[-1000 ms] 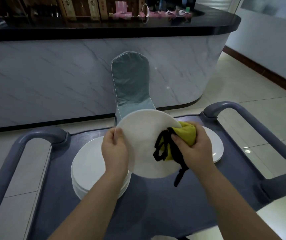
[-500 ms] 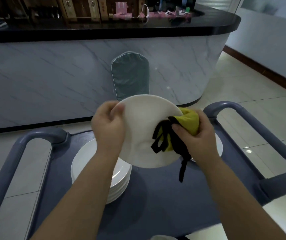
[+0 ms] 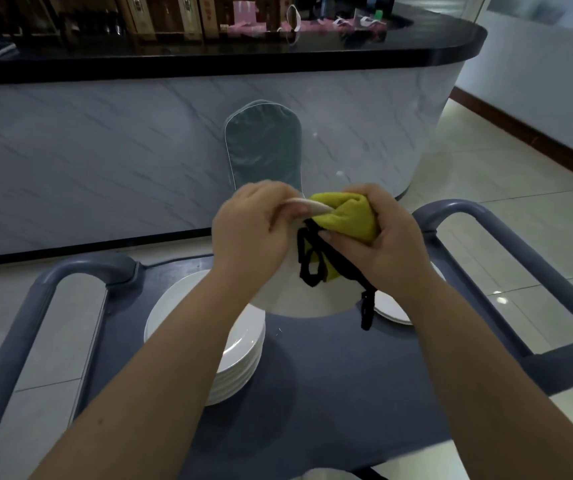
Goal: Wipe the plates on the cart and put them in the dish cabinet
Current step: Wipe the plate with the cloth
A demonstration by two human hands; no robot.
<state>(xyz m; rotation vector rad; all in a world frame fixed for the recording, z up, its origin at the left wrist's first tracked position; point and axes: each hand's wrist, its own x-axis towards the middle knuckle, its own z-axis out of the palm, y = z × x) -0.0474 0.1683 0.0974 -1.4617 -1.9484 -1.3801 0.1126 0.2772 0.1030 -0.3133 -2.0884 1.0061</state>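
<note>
while the plate point(image 3: 298, 299) was held tilted above the middle of the cart point(image 3: 312, 393), both hands sat close together on its raised far rim. the left hand point(image 3: 253, 233) curled round that rim toward the cart's left side, and the right hand point(image 3: 385, 244), toward the cart's right, pinched a yellow cloth point(image 3: 343, 216) folded over the same edge, thumb on the near face. from both grips the plate hung down and toward the person, so most of its white face lay below the cloth. the right hand was the nearer one for working it, and any further wiping would probably run down or round from the rim. a black cord point(image 3: 366, 306) trailed from the cloth and dangled over a single plate point(image 3: 392, 310) lying on the cart's right side; it could drag there. a stack of plates point(image 3: 222, 341) stood on the cart's left side, under the left forearm and close below the held plate's lower edge. beyond the cart's far end stood a covered chair point(image 3: 264, 147) against a marble-fronted counter point(image 3: 139, 150). no dish cabinet was in view.
</note>
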